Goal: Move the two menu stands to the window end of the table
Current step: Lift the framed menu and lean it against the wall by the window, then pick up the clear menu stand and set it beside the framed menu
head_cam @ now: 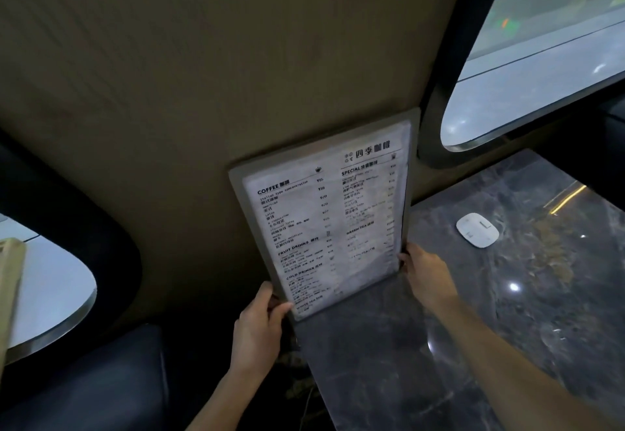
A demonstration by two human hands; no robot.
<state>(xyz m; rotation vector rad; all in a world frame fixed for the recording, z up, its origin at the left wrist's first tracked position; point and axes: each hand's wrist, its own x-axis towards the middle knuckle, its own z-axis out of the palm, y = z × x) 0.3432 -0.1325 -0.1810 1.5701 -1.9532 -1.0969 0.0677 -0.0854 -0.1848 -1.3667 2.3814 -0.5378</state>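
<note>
A menu stand (324, 214), a grey frame around a white drinks list, stands upright at the far edge of the dark marble table (439, 346), against the beige wall and just left of the window (541, 58). My left hand (260, 325) grips its lower left corner. My right hand (426, 271) holds its lower right edge. Only one menu stand can be made out for certain.
A small white oval device (477, 229) lies on the table right of the menu. A dark blue seat (101, 380) is at lower left. A second window (44, 292) and a pale object (10, 281) show at the left edge.
</note>
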